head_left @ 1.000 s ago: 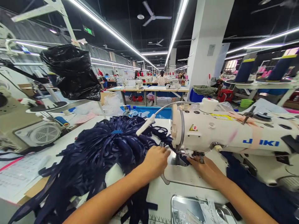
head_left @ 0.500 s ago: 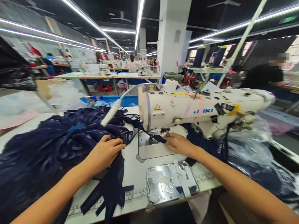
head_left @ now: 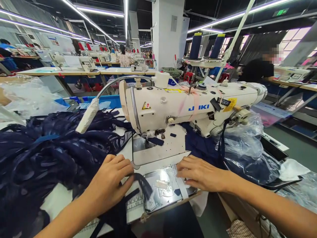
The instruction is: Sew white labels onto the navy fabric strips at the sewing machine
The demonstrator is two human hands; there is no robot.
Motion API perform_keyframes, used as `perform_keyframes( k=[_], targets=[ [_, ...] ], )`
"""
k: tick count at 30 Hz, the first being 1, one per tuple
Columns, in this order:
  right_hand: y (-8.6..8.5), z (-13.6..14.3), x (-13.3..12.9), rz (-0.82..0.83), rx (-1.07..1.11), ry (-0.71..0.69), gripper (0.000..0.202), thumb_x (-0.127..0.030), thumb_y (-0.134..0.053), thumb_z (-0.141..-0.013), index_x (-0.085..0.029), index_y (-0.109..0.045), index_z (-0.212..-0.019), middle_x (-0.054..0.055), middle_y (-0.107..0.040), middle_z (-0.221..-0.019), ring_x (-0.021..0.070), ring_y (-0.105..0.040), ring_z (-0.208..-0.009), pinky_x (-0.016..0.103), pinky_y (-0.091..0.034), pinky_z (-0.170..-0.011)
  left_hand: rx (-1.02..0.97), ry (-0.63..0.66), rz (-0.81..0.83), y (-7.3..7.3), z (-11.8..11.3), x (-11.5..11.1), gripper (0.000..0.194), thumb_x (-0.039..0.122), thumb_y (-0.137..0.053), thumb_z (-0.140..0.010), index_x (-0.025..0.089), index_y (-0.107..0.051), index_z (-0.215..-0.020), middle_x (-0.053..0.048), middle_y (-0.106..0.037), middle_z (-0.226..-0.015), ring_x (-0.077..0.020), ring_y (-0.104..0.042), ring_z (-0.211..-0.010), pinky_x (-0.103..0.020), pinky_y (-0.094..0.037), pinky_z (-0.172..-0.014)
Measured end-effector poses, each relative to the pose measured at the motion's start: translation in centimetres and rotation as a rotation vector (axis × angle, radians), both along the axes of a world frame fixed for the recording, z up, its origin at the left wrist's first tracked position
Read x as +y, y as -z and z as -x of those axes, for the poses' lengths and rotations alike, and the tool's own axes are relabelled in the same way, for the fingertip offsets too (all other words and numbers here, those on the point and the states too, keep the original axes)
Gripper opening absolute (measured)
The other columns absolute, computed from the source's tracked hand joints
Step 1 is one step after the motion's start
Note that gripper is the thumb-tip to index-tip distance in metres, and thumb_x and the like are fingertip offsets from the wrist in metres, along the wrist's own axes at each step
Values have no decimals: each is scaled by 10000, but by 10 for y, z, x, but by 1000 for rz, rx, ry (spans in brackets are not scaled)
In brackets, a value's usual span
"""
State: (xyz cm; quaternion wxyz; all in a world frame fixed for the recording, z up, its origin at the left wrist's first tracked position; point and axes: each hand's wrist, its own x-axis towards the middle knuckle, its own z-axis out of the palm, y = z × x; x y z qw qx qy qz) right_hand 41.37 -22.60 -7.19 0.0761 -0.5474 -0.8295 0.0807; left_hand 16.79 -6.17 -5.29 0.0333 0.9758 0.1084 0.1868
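Observation:
My left hand is closed on a dark navy fabric strip, whose free end curls out past my fingers over the left part of a shiny metal tray. My right hand hovers at the tray's right side by a white tape band. Its fingers are loosely bent and slightly apart, with nothing seen in them. Beyond both hands stands a white sewing machine. A short navy piece lies at its needle area, and a smaller navy scrap lies on the bed.
A big heap of navy strips covers the table's left. Navy cloth and clear plastic bags lie at the right. A lamp on a bent neck hangs over the heap. A person in black sits at the back right.
Both hands have come back from the machine bed toward the tray. The left now has a strip over the tray; the right has left the needle area. The view has shifted right.

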Motion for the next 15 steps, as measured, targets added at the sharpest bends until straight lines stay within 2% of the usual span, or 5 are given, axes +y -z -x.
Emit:
perform_keyframes(
  k=[2,5,8,11,15],
  targets=[
    [1,2,-2,-1,-41,-20,239,-126,-495,-805,-207,-550,-1023,45,-542,-1044,170,-459,-897,305,-334,-761,10,-36,23,2,-15,5,214,229,-425,-767,200,-516,-575,-6,-556,-574,-163,-485,-634,-319,-320,-637],
    [4,5,0,-17,-94,-58,196,-89,-469,-795,-195,-576,-921,40,-545,-1042,171,-455,-877,304,-331,-733,60,-183,26,13,-34,16,218,243,-413,-766,185,-544,-601,-17,-556,-569,-180,-505,-640,-349,-337,-672],
    [9,6,3,-65,-54,-77,199,-90,-408,-830,-166,-586,-785,49,-575,-957,161,-463,-812,295,-340,-694,20,-274,44,22,-46,20,233,181,-394,-740,171,-603,-842,-60,-628,-774,-217,-554,-774,-409,-361,-758],
    [8,2,7,-167,187,-28,234,-132,-370,-868,-145,-592,-794,67,-587,-865,152,-478,-783,284,-363,-700,-121,-178,159,23,-51,8,295,163,-387,-739,170,-593,-949,-79,-627,-923,-222,-552,-895,-398,-386,-813],
    [5,0,15,-122,666,263,218,-252,-432,-852,-141,-560,-716,21,-535,-666,119,-473,-635,235,-375,-596,-189,-65,551,13,-58,-19,214,263,-442,-777,193,-605,-898,-39,-632,-802,-176,-573,-769,-309,-438,-739]
  ],
)
